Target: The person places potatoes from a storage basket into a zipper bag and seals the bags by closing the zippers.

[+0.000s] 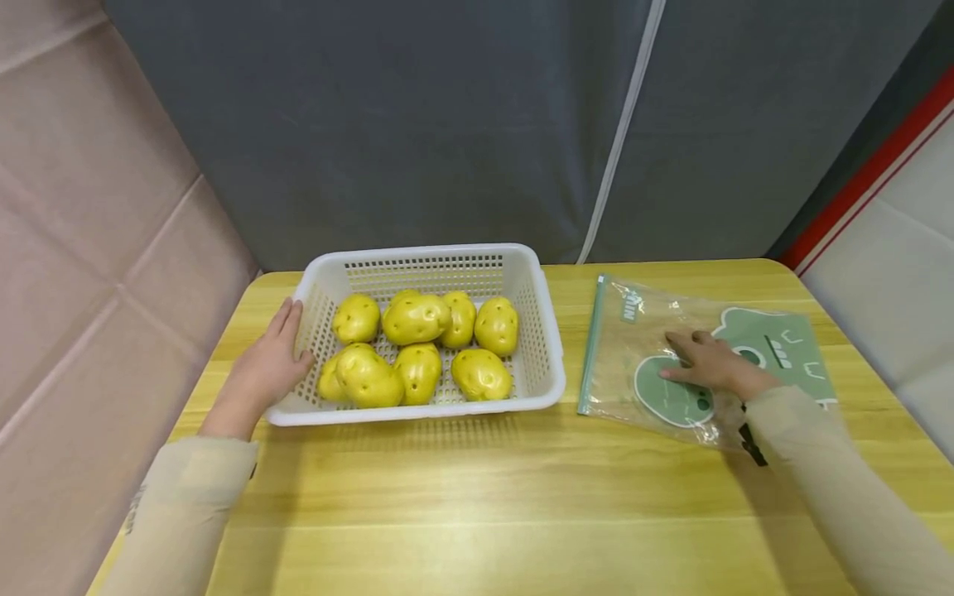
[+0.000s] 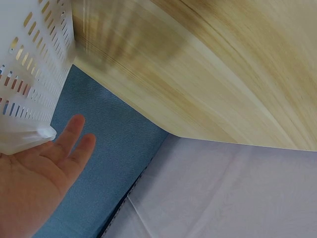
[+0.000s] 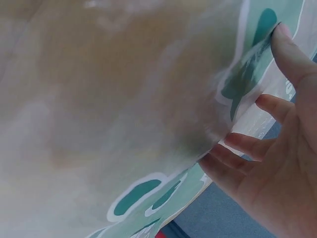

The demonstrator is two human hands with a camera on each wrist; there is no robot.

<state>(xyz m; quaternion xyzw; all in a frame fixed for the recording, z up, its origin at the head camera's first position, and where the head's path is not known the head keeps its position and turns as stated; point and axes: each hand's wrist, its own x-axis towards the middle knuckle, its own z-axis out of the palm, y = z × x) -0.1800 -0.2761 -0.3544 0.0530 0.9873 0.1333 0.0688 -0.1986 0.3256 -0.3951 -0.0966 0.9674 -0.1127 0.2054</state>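
Note:
On the table's left half stands a white plastic basket (image 1: pixel 447 411) holding several yellow potatoes (image 1: pixel 416 319). My left hand (image 1: pixel 264 368) lies along the basket's left rim, its thumb over the edge and fingers stretched along the outside; the left wrist view shows straight fingers just beyond the rim corner (image 2: pixel 45 133). To the right, a clear zip bag (image 1: pixel 611 356) with a green cartoon print lies flat. My right hand (image 1: pixel 711 364) rests on the bag with spread fingers; in the right wrist view its fingertips touch the plastic film (image 3: pixel 148 99).
Under everything is a wooden table (image 1: pixel 462 497). A dark grey curtain (image 1: pixel 410 124) hangs behind its back edge. Pale padded panels (image 1: pixel 97 248) rise at the left, and a white panel (image 1: pixel 902 223) with a red band stands at the right.

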